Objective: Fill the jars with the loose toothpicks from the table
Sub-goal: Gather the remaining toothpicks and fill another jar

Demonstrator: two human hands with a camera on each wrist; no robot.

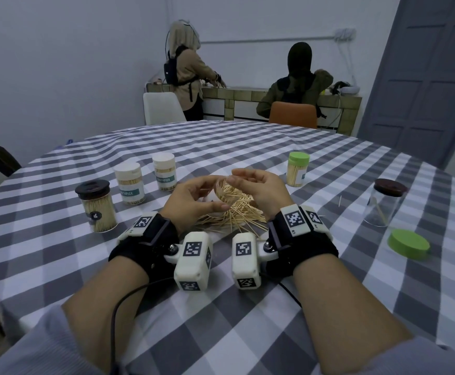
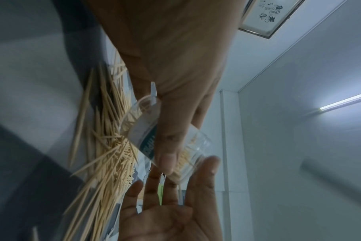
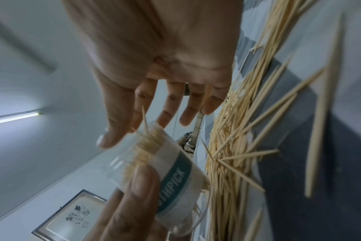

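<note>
Left hand (image 1: 193, 197) grips tilted jar (image 3: 165, 166) above toothpick pile (image 1: 237, 212); right hand (image 1: 258, 188) released, fingers relaxed at jar mouth.

A clear labelled jar (image 1: 219, 195), tilted and partly filled, sits above the toothpick pile (image 1: 237, 216). Capped filled jars (image 1: 129, 182) stand far left.
</note>
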